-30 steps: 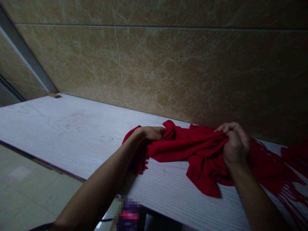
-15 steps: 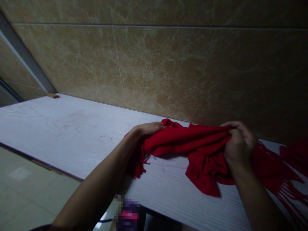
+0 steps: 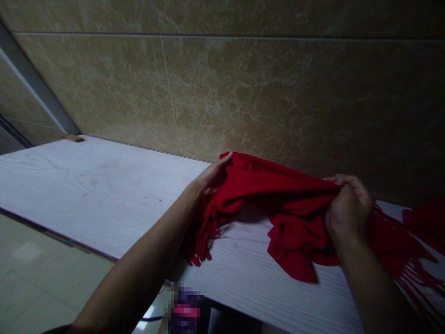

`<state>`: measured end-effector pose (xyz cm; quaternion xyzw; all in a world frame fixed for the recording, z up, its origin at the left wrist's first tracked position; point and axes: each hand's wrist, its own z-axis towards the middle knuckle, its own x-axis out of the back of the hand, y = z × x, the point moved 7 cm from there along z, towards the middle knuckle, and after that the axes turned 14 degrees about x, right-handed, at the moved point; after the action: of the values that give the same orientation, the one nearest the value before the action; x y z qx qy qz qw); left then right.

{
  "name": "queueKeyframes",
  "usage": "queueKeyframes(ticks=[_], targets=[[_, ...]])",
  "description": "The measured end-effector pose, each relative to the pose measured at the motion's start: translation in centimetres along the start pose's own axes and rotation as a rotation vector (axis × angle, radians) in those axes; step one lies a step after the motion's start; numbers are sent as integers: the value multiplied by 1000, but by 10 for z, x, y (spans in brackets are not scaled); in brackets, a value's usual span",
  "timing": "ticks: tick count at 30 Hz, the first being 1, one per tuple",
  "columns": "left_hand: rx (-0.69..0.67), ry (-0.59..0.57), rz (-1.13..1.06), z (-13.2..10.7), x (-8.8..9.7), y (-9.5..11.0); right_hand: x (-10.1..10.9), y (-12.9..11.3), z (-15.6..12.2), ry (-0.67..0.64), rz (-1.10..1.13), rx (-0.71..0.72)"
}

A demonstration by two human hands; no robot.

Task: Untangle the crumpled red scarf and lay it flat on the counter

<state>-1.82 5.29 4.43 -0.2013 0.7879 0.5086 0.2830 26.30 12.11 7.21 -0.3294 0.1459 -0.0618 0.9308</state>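
Room lies left; wall (image 3: 222, 93) blocks behind red scarf (image 3: 271, 181).

the scarf (image 3: 274, 181) is red, the tabletop (image 3: 104, 185) grain-streaked white, the wall (image 3: 225, 93) brown with pale veining.

Single head-worn cam, facing forward and down: left hand (image 3: 213, 177), right hand (image 3: 349, 211) and counter (image 3: 104, 185) close below, tiled wall (image 3: 222, 93) across the top half.

Red cloth (image 3: 274, 188): soft woven look, matt, creased; its fringe (image 3: 203, 239) in loose, yarn-like strands. Table (image 3: 100, 185): whitish wood-grain finish, finely streaked, dull sheen, a few dark marks. Wall tiles (image 3: 243, 93): brown, marbled, smooth, low gloss. Floor (image 3: 31, 283): pale tile, polished, light glaring off it. Grey strip (image 3: 41, 86): smooth, metal-like. Small block (image 3: 74, 138): brown, wood-like.
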Motion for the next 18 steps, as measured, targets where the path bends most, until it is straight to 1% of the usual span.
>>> queueKeyframes(ticks=[3,5,7,9,12,15,18], targets=[[-10,-10,-21,3,1,0,3,2,3,122,167,-42],[-1,-19,-2,6,3,-2,4,3,4,146,196,-70],[31,-37,58,8,3,-7,3,3,4,130,186,-77],[87,-53,175,10,2,-16,0,2,3,77,169,-88],[149,-41,421,11,3,-28,-3,3,-1,8,139,-109],[198,-5,667,10,8,-36,-1,2,0,19,97,-82],[285,45,850,10,17,-42,1,-1,1,50,77,-33]])
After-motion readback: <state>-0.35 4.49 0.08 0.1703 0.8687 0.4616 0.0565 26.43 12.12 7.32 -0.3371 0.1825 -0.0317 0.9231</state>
